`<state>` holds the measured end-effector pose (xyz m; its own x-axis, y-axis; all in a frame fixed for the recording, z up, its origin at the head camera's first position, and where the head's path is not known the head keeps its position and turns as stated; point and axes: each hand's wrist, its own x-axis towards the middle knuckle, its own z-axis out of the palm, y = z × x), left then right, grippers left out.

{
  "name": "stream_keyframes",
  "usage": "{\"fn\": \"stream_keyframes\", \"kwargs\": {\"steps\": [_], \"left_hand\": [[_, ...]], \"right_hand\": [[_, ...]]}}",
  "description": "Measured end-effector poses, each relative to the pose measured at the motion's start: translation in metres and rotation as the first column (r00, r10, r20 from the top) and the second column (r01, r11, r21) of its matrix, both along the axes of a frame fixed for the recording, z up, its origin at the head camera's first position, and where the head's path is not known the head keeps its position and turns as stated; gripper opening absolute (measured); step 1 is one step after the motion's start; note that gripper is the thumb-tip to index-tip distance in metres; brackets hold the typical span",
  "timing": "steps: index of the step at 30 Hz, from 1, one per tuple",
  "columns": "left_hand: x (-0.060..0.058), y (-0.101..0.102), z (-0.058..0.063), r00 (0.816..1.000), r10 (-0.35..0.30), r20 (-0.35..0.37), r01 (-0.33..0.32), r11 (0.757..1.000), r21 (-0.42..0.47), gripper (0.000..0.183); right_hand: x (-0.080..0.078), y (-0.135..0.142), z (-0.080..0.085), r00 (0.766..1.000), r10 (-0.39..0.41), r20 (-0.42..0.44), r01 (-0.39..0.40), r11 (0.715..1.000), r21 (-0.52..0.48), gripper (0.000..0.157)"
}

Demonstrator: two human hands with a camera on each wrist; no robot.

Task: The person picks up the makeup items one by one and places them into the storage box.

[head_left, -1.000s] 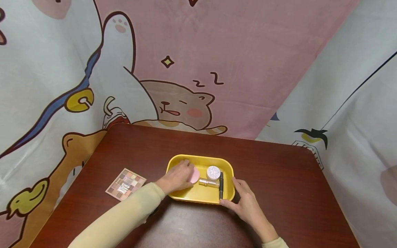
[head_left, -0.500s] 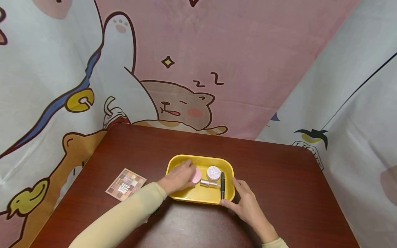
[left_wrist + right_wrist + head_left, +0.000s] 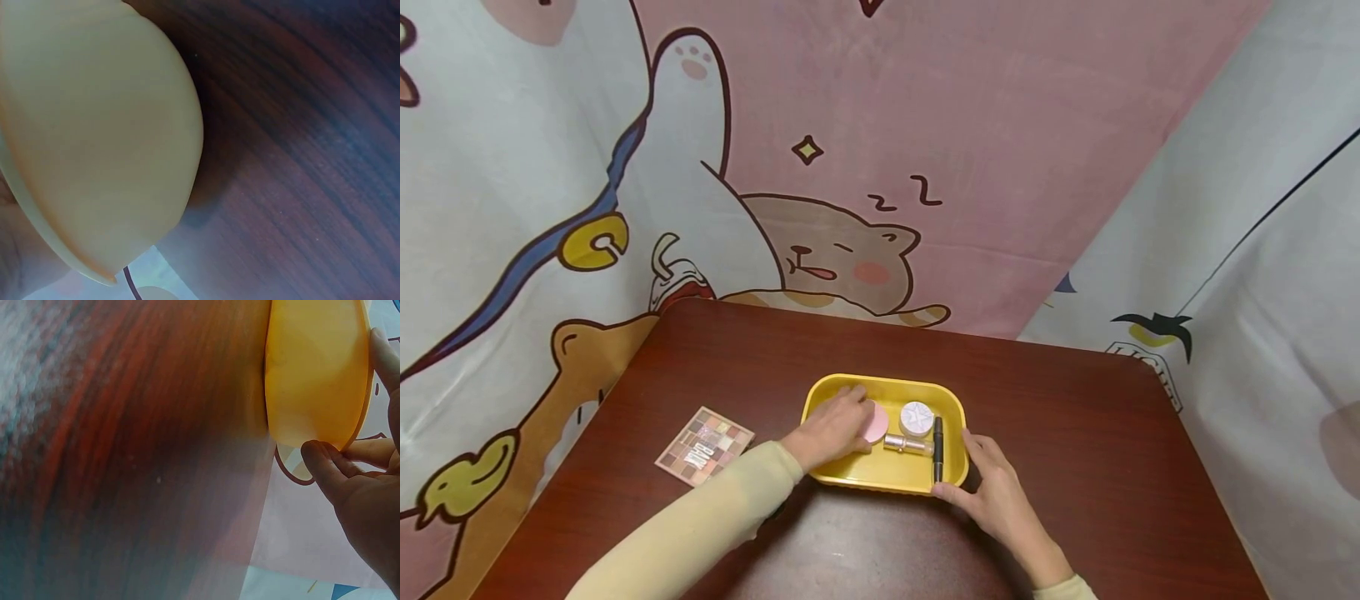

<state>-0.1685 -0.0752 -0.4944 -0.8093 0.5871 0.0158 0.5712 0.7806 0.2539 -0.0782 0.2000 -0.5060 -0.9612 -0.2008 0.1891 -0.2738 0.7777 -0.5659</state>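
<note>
In the head view, a yellow plastic tray holds several cosmetics. My left hand reaches into its left end, thumb and fingers around the near side of a flat pink disc, partly hidden beneath them. To its right lie a round white compact, a lipstick-like tube and a black pen-like stick. My right hand holds the tray's right end, thumb at the front corner. The right wrist view shows thumb and fingers at the tray's outer wall and rim.
An eyeshadow palette lies left of the tray on the dark red-brown table. Behind and beside the table hang cartoon-print cloths. A pale yellow sleeve fills much of the left wrist view.
Over the first half second, my left hand, the pink disc, the tube and the black stick shifted slightly right in the tray. Since then almost nothing has moved; the right hand stays put.
</note>
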Motion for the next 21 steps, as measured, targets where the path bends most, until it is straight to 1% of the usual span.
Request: {"fn": "stream_keyframes", "kwargs": {"steps": [7, 12, 14, 17, 21], "left_hand": [[0.003, -0.005, 0.002, 0.999, -0.011, -0.036, 0.012, 0.999, 0.034, 0.045], [0.007, -0.01, 0.01, 0.997, -0.009, -0.078, 0.01, 1.0, 0.01, 0.042], [0.009, -0.012, 0.013, 0.996, 0.005, -0.087, -0.005, 1.0, -0.001, 0.043], [0.013, -0.015, 0.018, 0.996, 0.038, -0.083, -0.039, 0.999, -0.003, 0.049], [0.019, -0.021, 0.023, 0.993, 0.072, -0.096, -0.071, 0.997, 0.022, 0.054]], "right_hand": [[0.0, 0.0, 0.001, 1.0, 0.0, 0.0, 0.0, 1.0, 0.0, 0.095], [0.0, 0.001, 0.0, 1.0, 0.004, -0.015, -0.004, 1.0, -0.003, 0.095], [0.0, 0.001, 0.0, 1.0, 0.005, -0.02, -0.005, 1.0, -0.001, 0.095], [0.0, 0.001, 0.0, 0.999, 0.008, -0.032, -0.008, 1.0, -0.001, 0.094], [0.0, 0.0, -0.001, 0.999, 0.013, -0.038, -0.013, 1.0, -0.002, 0.094]]}}
